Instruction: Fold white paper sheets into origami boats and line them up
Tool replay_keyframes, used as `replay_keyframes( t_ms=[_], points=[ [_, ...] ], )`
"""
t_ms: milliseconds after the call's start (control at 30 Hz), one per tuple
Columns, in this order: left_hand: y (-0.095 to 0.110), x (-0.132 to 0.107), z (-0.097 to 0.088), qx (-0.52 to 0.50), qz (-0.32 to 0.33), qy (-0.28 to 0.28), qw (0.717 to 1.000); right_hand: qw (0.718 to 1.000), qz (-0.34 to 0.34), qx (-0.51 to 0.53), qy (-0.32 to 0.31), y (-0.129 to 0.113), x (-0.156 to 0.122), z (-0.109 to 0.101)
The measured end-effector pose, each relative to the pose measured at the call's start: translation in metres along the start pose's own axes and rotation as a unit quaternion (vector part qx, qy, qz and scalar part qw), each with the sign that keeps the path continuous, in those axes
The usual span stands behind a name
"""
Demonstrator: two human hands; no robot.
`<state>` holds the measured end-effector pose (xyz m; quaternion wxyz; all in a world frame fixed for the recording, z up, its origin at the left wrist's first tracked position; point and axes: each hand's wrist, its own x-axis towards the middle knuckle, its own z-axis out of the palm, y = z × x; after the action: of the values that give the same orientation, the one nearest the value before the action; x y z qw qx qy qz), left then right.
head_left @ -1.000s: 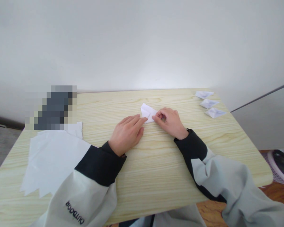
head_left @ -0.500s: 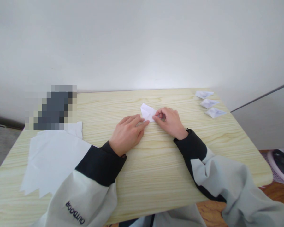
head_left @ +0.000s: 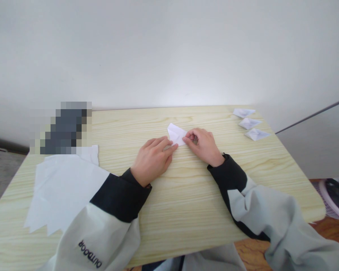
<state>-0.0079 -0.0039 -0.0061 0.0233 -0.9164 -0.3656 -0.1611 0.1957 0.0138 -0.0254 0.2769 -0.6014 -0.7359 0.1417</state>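
A small folded piece of white paper (head_left: 176, 133) lies on the pale wooden table (head_left: 186, 203), a little beyond the middle. My left hand (head_left: 152, 160) rests flat on the table with its fingers stretched out, the fingertips pressing the paper's near left edge. My right hand (head_left: 203, 145) is curled, its thumb and fingers pinching the paper's right edge. Both sleeves are grey with black cuffs.
A stack of white sheets with jagged edges (head_left: 62, 188) lies at the left of the table. Three small folded paper shapes (head_left: 250, 123) sit in a row at the far right corner. A blurred dark object (head_left: 63, 130) stands at the far left. A basket (head_left: 336, 199) is on the floor to the right.
Almost nothing has moved. My right hand's fingers have shifted slightly along the paper's right edge, and my left fingertips have crept a little closer to the paper.
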Motion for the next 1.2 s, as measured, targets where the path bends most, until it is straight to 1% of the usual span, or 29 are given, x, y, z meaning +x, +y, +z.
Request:
replay_keyframes(
  t_ms=[333,533,967,1200],
  points=[
    [0.0006,0.0003,-0.0018,-0.009,0.003,-0.005,1.000,1.000,-0.002,-0.013,-0.005,0.0004,0.0000,0.0006],
    [0.0009,0.0009,-0.0006,0.009,0.001,-0.004,1.000,1.000,-0.006,-0.015,0.003,-0.0007,-0.0006,0.0006],
    [0.0032,0.0044,-0.0019,0.026,-0.006,-0.020,0.999,1.000,0.003,-0.018,-0.003,-0.0002,-0.0006,0.0005],
    [0.0041,0.0051,-0.0022,0.028,-0.008,-0.022,0.999,1.000,-0.020,0.015,0.004,0.0004,-0.0027,-0.0009]
  ],
)
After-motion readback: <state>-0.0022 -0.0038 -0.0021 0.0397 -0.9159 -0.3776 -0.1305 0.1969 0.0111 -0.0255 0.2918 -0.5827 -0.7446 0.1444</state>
